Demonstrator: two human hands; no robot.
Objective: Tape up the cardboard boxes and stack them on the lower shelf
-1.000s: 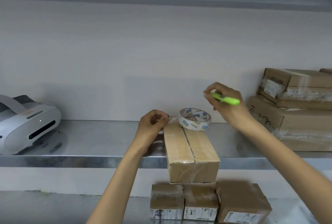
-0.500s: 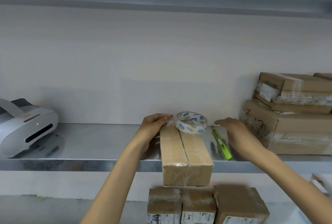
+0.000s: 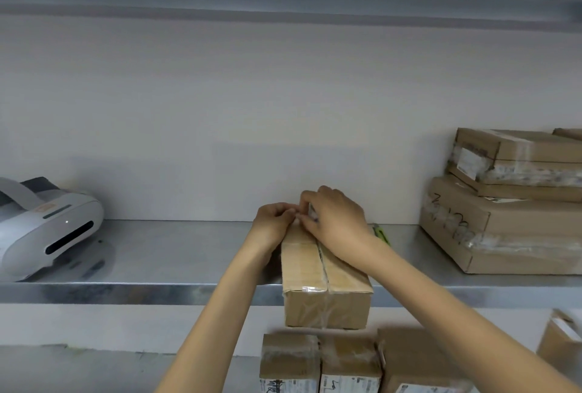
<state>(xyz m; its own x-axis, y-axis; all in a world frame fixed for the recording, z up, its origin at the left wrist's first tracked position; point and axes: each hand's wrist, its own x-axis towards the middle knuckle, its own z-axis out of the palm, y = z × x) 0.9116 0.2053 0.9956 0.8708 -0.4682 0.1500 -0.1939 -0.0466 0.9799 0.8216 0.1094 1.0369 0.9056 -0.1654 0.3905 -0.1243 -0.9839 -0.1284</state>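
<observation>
Cardboard box [image 3: 299,266] overhangs the upper shelf [image 3: 157,293] lip; left hand [image 3: 274,219] pinches its far edge with curled fingers, right hand [image 3: 337,219] curls over the mostly hidden tape roll [image 3: 312,214]; best keep the left anchored and draw tape straight along the centre seam [image 3: 323,269], pressing it flat.
</observation>
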